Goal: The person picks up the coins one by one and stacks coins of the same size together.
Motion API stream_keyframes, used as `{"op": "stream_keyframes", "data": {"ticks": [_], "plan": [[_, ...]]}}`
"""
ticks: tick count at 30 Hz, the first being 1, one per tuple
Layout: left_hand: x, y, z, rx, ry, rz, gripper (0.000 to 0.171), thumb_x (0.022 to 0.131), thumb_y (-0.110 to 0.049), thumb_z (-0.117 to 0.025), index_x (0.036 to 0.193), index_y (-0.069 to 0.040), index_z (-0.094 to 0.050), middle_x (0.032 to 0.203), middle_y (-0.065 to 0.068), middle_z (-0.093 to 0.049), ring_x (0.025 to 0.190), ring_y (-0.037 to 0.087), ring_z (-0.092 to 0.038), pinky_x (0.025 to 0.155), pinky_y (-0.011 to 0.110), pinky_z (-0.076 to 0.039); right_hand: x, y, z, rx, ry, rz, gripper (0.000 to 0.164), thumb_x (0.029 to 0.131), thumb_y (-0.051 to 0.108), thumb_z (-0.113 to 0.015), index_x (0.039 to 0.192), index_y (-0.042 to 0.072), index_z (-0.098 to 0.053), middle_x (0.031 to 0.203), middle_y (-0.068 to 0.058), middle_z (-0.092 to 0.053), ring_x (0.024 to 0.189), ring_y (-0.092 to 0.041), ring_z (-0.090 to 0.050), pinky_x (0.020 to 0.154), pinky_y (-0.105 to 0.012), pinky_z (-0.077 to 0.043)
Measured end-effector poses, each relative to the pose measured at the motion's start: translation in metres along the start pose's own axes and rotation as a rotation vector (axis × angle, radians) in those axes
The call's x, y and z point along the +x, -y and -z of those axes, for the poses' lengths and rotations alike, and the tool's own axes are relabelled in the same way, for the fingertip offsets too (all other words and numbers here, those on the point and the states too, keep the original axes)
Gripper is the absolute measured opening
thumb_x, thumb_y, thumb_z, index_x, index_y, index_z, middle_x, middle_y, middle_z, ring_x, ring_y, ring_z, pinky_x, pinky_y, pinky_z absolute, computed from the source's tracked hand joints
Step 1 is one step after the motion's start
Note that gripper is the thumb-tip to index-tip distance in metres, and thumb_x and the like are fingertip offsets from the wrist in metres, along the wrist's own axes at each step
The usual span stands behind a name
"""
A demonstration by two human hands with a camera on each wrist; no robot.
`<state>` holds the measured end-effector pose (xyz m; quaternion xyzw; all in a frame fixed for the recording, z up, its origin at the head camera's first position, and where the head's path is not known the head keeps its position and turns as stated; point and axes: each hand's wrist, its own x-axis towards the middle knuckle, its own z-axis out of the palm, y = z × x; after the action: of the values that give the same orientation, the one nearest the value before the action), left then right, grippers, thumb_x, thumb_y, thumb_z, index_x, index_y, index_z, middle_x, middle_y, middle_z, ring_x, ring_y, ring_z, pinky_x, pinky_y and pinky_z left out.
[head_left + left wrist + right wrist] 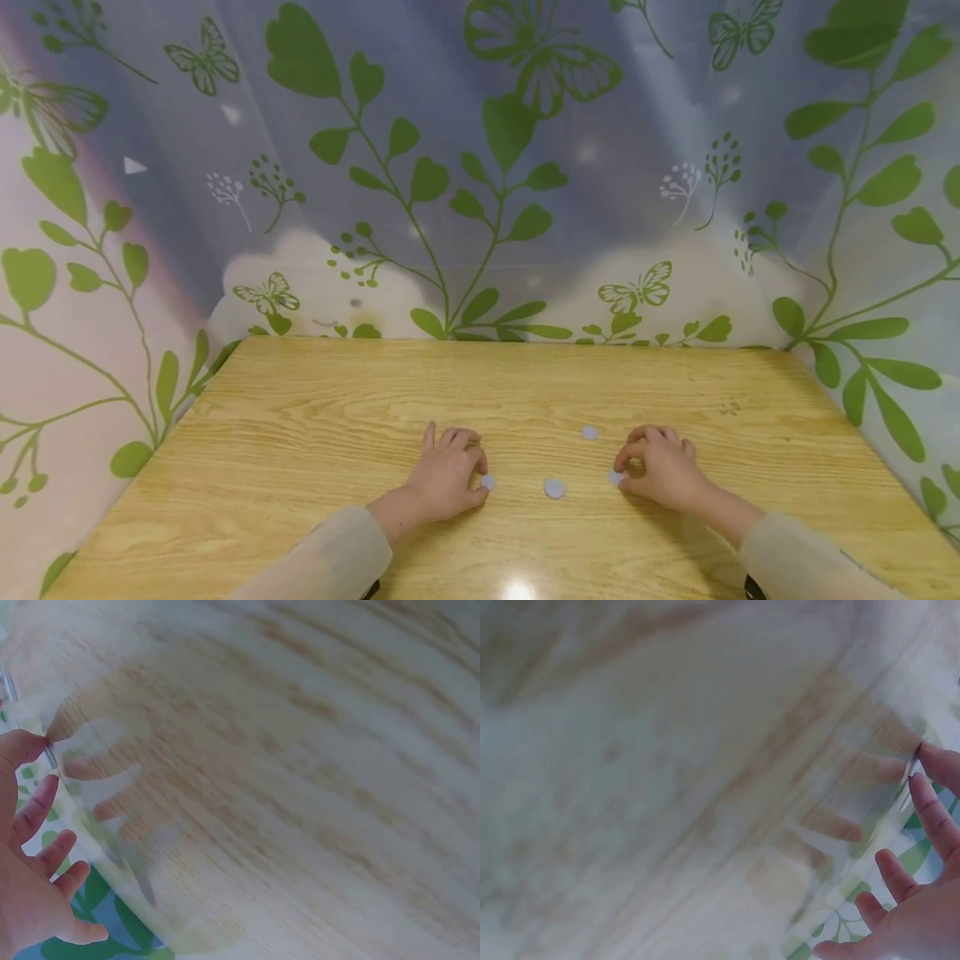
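Observation:
On the wooden table (360, 392), my left hand (450, 473) holds a small pale round disc (489, 482) between thumb and index finger. In the left wrist view this disc (51, 755) shows edge-on as a thin grey strip between thumb and fingertip. My right hand (660, 468) pinches a similar disc (615, 477) by its edge, partly hidden by the fingers. The other fingers of both hands are spread. Between the hands a third disc (554, 488) lies flat; another flat disc (589, 433) lies farther back, nearer my right hand.
A curtain (510, 250) with green leaves and butterflies hangs behind the table and along both sides. Small dark marks (730, 408) show on the tabletop at the right. A bright reflection shines at the front edge. Light sleeves (330, 550) cover both forearms.

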<state>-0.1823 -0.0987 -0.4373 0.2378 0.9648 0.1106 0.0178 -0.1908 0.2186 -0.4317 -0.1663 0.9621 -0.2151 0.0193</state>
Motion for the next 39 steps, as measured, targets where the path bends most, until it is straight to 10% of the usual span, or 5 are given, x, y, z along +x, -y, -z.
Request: {"op": "stream_keyframes", "data": {"ticks": [21, 39], "plan": [[0.008, -0.006, 0.007, -0.041, -0.016, -0.008, 0.022, 0.085, -0.038, -0.061, 0.095, -0.018, -0.063, 0.133, 0.007, -0.049, 0.128, 0.028, -0.040, 0.107, 0.067, -0.015, -0.007, 0.009, -0.005, 0.026, 0.012, 0.008, 0.017, 0.071, 0.019, -0.080, 0.076, 0.027, -0.066, 0.122, -0.019, -0.051, 0.118, -0.048, -0.034, 0.089, -0.074, -0.017], [0.097, -0.052, 0.025, -0.103, 0.106, 0.068, 0.020, 0.089, -0.032, -0.061, 0.104, -0.021, -0.065, 0.141, 0.005, -0.043, 0.133, 0.027, -0.033, 0.112, 0.061, -0.011, -0.009, 0.008, -0.004, 0.008, -0.011, 0.005, 0.016, 0.070, 0.021, -0.080, 0.076, 0.027, -0.066, 0.120, -0.017, -0.052, 0.116, -0.051, -0.036, 0.088, -0.075, -0.019]]}}
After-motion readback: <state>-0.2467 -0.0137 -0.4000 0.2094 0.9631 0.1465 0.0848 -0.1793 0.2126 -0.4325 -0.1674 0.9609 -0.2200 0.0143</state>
